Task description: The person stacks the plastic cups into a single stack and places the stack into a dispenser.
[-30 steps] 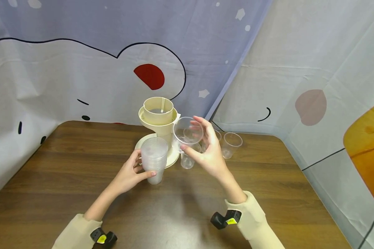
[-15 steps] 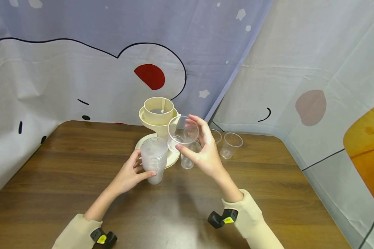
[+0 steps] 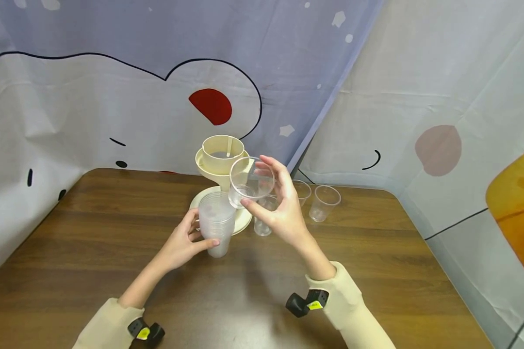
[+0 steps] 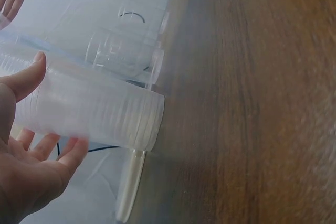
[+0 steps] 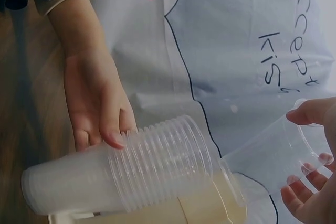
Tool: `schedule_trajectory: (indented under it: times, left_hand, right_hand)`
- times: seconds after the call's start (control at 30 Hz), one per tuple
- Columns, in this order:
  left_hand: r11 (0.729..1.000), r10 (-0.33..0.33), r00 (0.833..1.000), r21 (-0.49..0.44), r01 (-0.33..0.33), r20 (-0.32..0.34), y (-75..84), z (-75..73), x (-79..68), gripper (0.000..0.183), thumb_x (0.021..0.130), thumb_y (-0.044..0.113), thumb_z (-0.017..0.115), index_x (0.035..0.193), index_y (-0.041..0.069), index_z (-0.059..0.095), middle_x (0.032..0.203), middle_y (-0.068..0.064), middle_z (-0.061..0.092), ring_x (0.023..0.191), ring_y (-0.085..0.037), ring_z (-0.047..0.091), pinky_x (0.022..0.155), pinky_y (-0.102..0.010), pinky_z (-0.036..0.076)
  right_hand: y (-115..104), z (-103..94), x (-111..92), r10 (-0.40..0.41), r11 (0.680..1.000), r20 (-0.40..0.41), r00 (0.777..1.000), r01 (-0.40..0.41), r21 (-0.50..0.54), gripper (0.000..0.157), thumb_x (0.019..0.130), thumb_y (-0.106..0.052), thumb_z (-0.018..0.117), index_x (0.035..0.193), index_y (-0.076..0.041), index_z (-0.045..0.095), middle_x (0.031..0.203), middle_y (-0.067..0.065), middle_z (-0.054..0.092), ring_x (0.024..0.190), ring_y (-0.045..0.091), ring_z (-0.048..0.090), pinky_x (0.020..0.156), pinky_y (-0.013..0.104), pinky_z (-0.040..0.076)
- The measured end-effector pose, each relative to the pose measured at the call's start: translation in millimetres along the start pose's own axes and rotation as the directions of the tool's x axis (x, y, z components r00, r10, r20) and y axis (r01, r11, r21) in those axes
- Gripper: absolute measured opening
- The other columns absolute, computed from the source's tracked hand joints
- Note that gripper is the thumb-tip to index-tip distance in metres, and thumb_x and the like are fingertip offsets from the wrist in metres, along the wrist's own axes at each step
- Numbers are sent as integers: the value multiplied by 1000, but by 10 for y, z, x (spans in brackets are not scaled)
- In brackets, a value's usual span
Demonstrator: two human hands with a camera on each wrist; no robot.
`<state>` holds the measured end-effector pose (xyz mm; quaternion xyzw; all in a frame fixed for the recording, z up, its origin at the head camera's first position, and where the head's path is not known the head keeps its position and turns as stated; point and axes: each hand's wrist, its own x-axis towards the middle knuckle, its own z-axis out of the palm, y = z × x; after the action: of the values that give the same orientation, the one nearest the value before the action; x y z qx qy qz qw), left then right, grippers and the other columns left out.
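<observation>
A tall stack of nested clear plastic cups (image 3: 217, 224) is gripped by my left hand (image 3: 181, 247), thumb on the near side and fingers round the far side. In the left wrist view the bottom of the stack (image 4: 89, 103) is at the tabletop; I cannot tell whether it touches. My right hand (image 3: 285, 215) holds a single clear plastic cup (image 3: 250, 183) between thumb and fingers, its mouth facing up. This cup is raised just right of the stack's top. In the right wrist view the loose cup (image 5: 265, 161) lies apart from the nested rims or only just overlaps them.
Behind the stack stands a cream plastic device (image 3: 220, 162) with a funnel-like bowl and a round base. Several clear cups stand to its right, one cup (image 3: 324, 203) in full view, others partly hidden by my right hand. The wooden table (image 3: 113, 218) ends at a printed cloth (image 3: 113, 111).
My right hand has moved left with the single cup, bringing it closer to the stack's top and slightly higher. My left hand and the stack have stayed in place.
</observation>
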<state>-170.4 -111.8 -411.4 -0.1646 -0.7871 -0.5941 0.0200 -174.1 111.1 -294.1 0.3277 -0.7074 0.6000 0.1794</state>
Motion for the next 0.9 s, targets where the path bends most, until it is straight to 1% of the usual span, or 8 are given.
schedule_trajectory:
  times: [0.1, 0.17, 0.3, 0.4, 0.43, 0.63, 0.8, 0.9]
  left_hand:
    - [1000, -2, 1000, 1, 2, 2, 2, -3, 2, 71, 79, 8, 78, 136, 4, 36, 132, -20, 49, 123, -40, 51, 104, -54, 45]
    - [1000, -3, 1000, 4, 3, 1, 4, -4, 3, 71, 79, 8, 78, 136, 4, 35, 132, -20, 49, 123, -40, 51, 104, -54, 45]
    - [1000, -2, 1000, 3, 2, 3, 2, -7, 12, 71, 79, 8, 78, 136, 5, 35, 132, -20, 49, 123, -40, 51, 103, -54, 45]
    - [1000, 2, 1000, -1, -2, 7, -6, -7, 19, 71, 79, 8, 78, 136, 5, 35, 132, -20, 49, 123, -40, 52, 102, -53, 47]
    - [1000, 3, 1000, -3, -3, 10, -10, -6, 20, 71, 79, 8, 78, 136, 4, 35, 131, -20, 49, 122, -40, 52, 102, -52, 47]
    - [1000, 8, 1000, -17, -7, 19, -31, 4, 22, 71, 79, 7, 77, 136, 4, 35, 131, -22, 50, 119, -40, 55, 100, -50, 50]
    - [1000, 10, 1000, -19, -10, 23, -21, 9, 20, 71, 80, 7, 77, 136, 5, 35, 132, -21, 49, 120, -41, 54, 101, -50, 49]
    - [1000, 7, 1000, -20, -6, 20, -16, 10, 16, 71, 80, 7, 77, 136, 5, 35, 132, -21, 49, 121, -41, 53, 101, -50, 48]
  right_hand:
    - [3, 49, 13, -12, 1000, 7, 1000, 11, 22, 76, 73, 8, 73, 140, 2, 36, 133, 26, 47, 122, 31, 49, 109, 42, 41]
    - [5, 79, 19, -17, 999, 12, 1000, 17, 29, 76, 73, 8, 73, 139, 3, 36, 133, 26, 47, 122, 35, 49, 108, 37, 42]
    - [21, 127, 28, -23, 999, 17, 1000, 23, 39, 75, 73, 9, 73, 138, 5, 36, 132, 23, 48, 121, 41, 48, 107, 41, 42]
    - [30, 154, 36, -27, 999, 18, 999, 26, 42, 75, 73, 8, 73, 138, 5, 36, 132, 22, 49, 121, 41, 48, 107, 41, 42]
    - [33, 163, 39, -28, 999, 20, 999, 27, 42, 75, 73, 8, 73, 138, 5, 36, 132, 22, 49, 121, 40, 48, 107, 40, 42]
    - [60, 218, 49, -25, 998, 46, 999, 22, 62, 75, 74, 7, 73, 139, 4, 35, 133, 26, 47, 122, 39, 47, 107, 42, 41]
    - [73, 246, 39, 0, 999, 61, 998, -3, 52, 75, 75, 6, 73, 139, 1, 36, 133, 21, 48, 123, 39, 47, 108, 44, 41]
    - [77, 264, 38, 10, 999, 71, 997, -14, 52, 75, 75, 5, 73, 140, 0, 36, 133, 20, 48, 123, 36, 48, 108, 44, 42]
